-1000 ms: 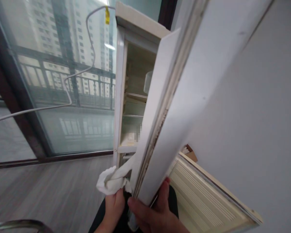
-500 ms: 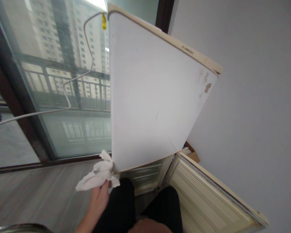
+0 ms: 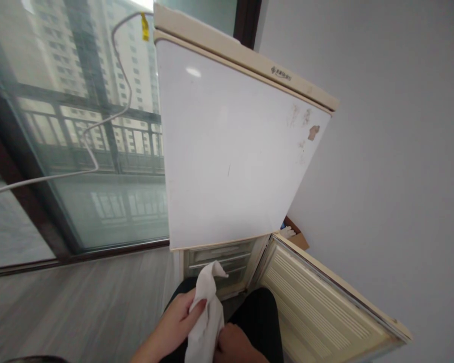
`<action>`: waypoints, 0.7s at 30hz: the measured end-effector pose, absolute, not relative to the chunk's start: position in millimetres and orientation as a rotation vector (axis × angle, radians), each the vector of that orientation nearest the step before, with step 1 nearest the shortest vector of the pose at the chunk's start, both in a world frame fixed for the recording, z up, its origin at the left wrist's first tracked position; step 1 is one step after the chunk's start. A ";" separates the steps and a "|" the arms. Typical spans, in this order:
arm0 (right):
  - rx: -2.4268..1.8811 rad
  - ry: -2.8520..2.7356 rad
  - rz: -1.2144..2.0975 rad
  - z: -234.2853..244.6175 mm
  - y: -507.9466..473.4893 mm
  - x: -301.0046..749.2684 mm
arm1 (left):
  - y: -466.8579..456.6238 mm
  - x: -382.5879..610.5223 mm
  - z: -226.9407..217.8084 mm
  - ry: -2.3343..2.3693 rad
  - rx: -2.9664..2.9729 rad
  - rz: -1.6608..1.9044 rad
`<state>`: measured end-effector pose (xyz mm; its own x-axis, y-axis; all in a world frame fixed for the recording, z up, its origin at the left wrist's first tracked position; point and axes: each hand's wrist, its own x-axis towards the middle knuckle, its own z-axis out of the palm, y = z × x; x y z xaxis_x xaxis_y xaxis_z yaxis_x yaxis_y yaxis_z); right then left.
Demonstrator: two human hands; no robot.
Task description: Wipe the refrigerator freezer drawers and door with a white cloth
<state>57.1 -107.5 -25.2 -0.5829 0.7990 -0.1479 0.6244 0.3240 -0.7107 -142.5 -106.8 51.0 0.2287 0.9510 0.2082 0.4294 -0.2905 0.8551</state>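
Between my knees, a white cloth (image 3: 206,322) is bunched up in both hands. My left hand (image 3: 179,317) grips it from the left, thumb laid across the front. Low on the right, my right hand (image 3: 234,343) is closed on the cloth's other edge; its fingers are partly hidden. Just beyond stands a fridge, its white upper door (image 3: 227,151) shut, with brown stains and a peeled patch near the upper right. The lower door (image 3: 325,302) hangs wide open to the right, baring its ribbed cream lining. Inside the lower compartment (image 3: 219,257) are drawer fronts.
Behind the lower door, a cardboard box (image 3: 297,239) with white items sits by the grey wall (image 3: 382,151). A white cord (image 3: 94,126) with a yellow tag runs left from the fridge top, before a glass sliding door (image 3: 124,212). Grey flooring (image 3: 98,302) lies left.
My left hand has brought the cloth from the upper door's lower left corner down and right, between my knees. My right hand now holds it too. The view has shifted slightly.
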 end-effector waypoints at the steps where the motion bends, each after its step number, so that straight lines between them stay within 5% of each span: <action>1: -1.307 -2.250 1.153 -22.6 -108.0 55.5 | -110.0 -137.7 48.5 1.292 1.890 0.951; 9: -1.166 -1.478 1.551 -25.7 -103.9 53.0 | -60.8 -167.7 46.4 1.707 2.483 1.080; 21: -1.181 -1.458 1.601 -41.2 -105.5 51.5 | -22.8 -169.4 76.7 2.052 2.399 0.829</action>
